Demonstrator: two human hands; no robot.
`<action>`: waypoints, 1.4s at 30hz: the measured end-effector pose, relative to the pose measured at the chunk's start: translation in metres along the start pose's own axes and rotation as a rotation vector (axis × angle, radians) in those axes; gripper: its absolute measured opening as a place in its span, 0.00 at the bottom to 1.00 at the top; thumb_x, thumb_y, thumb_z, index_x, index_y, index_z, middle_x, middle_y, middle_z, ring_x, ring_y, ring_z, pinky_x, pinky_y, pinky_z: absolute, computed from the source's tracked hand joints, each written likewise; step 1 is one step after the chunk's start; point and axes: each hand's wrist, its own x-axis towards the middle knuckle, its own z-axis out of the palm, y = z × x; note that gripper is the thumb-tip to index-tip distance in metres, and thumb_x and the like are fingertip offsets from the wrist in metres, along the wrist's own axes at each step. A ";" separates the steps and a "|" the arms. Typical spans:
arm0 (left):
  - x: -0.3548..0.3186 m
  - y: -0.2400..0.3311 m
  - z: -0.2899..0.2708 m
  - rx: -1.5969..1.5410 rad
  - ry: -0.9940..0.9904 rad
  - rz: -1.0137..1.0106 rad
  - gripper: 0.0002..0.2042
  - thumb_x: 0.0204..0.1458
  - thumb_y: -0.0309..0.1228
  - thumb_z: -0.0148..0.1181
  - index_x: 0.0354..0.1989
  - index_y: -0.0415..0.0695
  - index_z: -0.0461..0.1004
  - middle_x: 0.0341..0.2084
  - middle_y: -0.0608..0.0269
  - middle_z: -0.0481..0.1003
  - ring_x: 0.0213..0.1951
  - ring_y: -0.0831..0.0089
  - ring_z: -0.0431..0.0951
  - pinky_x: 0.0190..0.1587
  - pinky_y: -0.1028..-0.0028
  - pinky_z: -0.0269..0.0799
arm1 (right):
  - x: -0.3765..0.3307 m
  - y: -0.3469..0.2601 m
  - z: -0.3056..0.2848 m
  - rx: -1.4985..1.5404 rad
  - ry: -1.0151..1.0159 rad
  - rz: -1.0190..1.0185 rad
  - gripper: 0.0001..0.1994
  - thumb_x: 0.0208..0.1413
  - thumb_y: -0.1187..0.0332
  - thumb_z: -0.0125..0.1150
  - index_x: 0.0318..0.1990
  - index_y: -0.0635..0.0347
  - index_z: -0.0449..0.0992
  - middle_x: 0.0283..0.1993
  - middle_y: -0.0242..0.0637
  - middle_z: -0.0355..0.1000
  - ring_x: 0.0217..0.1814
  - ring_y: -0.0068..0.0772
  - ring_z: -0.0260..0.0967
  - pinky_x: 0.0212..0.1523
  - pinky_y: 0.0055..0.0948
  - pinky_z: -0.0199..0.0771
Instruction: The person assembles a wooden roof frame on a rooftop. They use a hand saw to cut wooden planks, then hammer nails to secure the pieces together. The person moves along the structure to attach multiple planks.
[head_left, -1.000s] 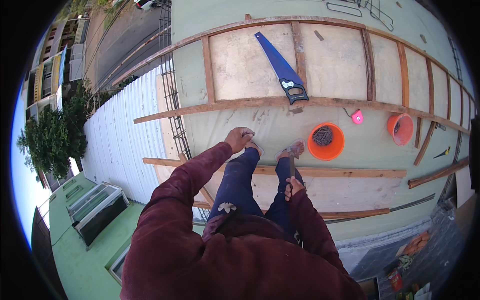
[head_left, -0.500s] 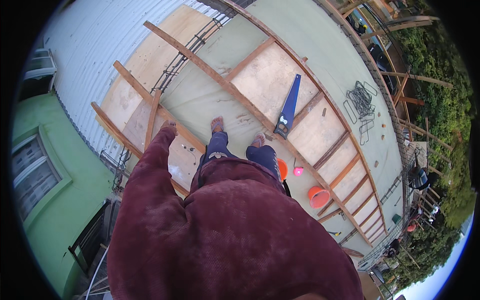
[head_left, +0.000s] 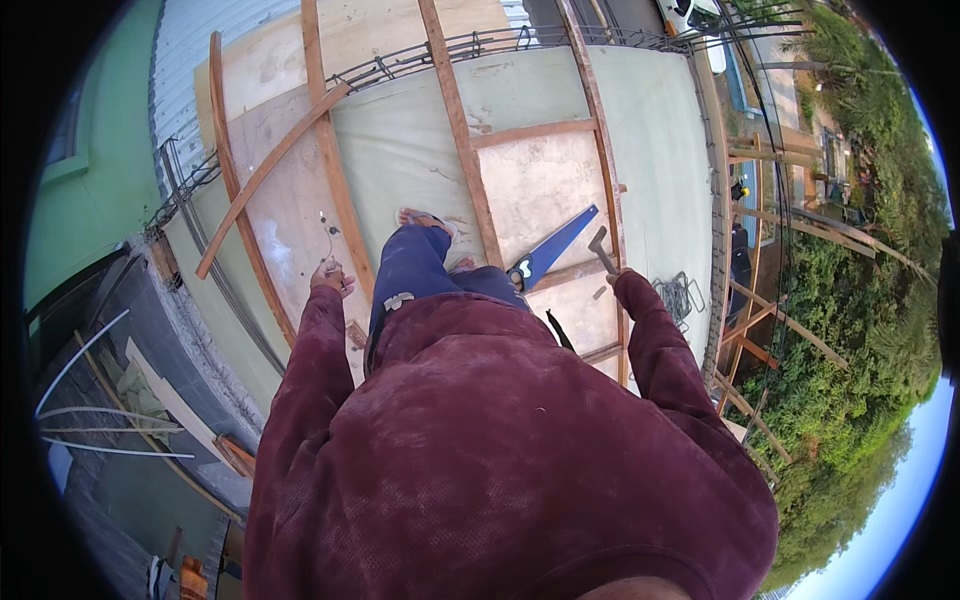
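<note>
My right hand is wrapped round the handle of a hammer, its dark head pointing up and away from me. Just left of it, a handsaw with a blue blade lies across the wooden frame, its handle close to my legs. My left hand hangs at my left side over a pale plywood sheet, fingers loosely apart and holding nothing. Near it, a loose wooden strip lies slanting across two long wooden beams.
Rebar cages run along the far edge of the deck. A bundle of bent wire stirrups lies right of my right hand. Beyond the right edge are timber props and trees. A drop with planks and pipes is at lower left.
My view has turned and I have shifted along the deck. My right hand with the hammer has come into view. My left hand has come away from the beams to my side.
</note>
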 end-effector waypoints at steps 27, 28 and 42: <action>0.040 -0.018 0.137 -1.232 0.312 0.065 0.09 0.62 0.26 0.54 0.49 0.45 0.68 0.38 0.63 0.75 0.44 0.67 0.80 0.46 0.67 0.79 | -0.208 -0.471 -0.260 -0.374 0.151 -0.883 0.18 0.64 0.52 0.56 0.45 0.60 0.71 0.29 0.35 0.70 0.27 0.29 0.70 0.28 0.30 0.72; 0.033 -0.018 0.144 -1.279 0.406 0.074 0.08 0.62 0.26 0.54 0.49 0.44 0.69 0.38 0.63 0.75 0.44 0.67 0.80 0.46 0.67 0.79 | -0.170 -0.482 -0.274 -0.558 0.131 -0.950 0.21 0.63 0.50 0.55 0.47 0.61 0.70 0.31 0.46 0.73 0.32 0.45 0.75 0.34 0.40 0.74; 0.070 0.003 0.356 -1.260 0.643 -0.091 0.06 0.63 0.29 0.55 0.45 0.45 0.71 0.36 0.64 0.76 0.40 0.69 0.81 0.45 0.68 0.80 | 0.240 -0.569 -0.244 -1.651 -0.365 -0.957 0.15 0.64 0.52 0.52 0.44 0.53 0.70 0.32 0.48 0.77 0.38 0.56 0.76 0.41 0.52 0.73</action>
